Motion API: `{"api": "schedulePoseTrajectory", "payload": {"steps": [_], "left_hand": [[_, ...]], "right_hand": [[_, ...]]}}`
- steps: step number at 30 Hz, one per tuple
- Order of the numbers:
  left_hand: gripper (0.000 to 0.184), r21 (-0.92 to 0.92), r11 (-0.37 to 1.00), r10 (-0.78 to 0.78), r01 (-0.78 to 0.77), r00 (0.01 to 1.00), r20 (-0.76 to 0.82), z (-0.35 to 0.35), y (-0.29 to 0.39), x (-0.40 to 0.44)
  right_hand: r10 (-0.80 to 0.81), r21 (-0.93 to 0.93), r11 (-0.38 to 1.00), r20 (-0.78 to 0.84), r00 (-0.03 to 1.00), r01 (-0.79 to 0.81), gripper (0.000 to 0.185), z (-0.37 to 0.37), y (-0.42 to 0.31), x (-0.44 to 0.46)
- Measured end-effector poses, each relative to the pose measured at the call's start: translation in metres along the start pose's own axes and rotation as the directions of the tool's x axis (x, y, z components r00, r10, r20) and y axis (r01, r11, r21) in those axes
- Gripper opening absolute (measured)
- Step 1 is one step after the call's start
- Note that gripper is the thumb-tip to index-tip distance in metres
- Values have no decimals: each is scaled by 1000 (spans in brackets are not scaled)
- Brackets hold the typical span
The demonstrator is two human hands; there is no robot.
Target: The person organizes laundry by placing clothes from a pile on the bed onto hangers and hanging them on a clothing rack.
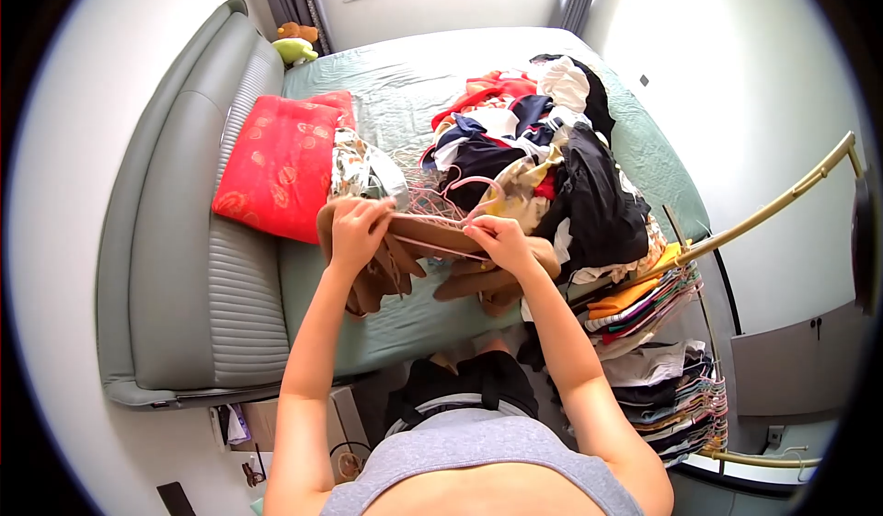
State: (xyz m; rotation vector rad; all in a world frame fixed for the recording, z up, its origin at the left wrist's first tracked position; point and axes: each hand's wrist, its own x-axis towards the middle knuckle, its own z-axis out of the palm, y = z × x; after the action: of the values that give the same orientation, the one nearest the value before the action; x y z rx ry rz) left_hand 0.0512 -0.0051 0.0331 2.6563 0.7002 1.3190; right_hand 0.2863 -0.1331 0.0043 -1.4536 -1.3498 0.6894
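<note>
A brown garment (372, 281) hangs in front of me above the near edge of the bed, with a pink hanger (428, 220) at its top. My left hand (361, 226) is closed on the garment and the left end of the hanger. My right hand (501, 240) pinches the right side of the hanger and the cloth beside it. The hanger's hook points up and away from me. Just beyond lie several loose pink hangers (425, 185) on the bed. The lower part of the garment drapes below both hands.
A large heap of clothes (589, 185) covers the bed's (395, 74) right side. Red pillow (276, 162) and a patterned cloth lie left, by the grey headboard (175, 166). A gold rack (782, 208) with hung clothes (662, 406) stands at right. Plush toys (294, 49) sit at the far corner.
</note>
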Motion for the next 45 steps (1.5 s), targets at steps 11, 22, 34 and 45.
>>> {"api": "schedulePoseTrajectory", "payload": {"steps": [11, 22, 34, 45], "left_hand": [[14, -406, 863, -371, 301, 923, -103, 106, 129, -17], [22, -499, 812, -44, 305, 883, 468, 200, 333, -126], [32, -576, 671, 608, 466, 99, 788, 261, 434, -194], [18, -672, 612, 592, 417, 323, 739, 354, 481, -148]], "right_hand": [[243, 120, 969, -288, 926, -217, 18, -47, -19, -125], [627, 525, 771, -528, 573, -360, 17, -128, -17, -322], [662, 637, 741, -747, 69, -215, 18, -160, 6, -502], [502, 590, 787, -782, -370, -180, 21, -187, 15, -582]]}}
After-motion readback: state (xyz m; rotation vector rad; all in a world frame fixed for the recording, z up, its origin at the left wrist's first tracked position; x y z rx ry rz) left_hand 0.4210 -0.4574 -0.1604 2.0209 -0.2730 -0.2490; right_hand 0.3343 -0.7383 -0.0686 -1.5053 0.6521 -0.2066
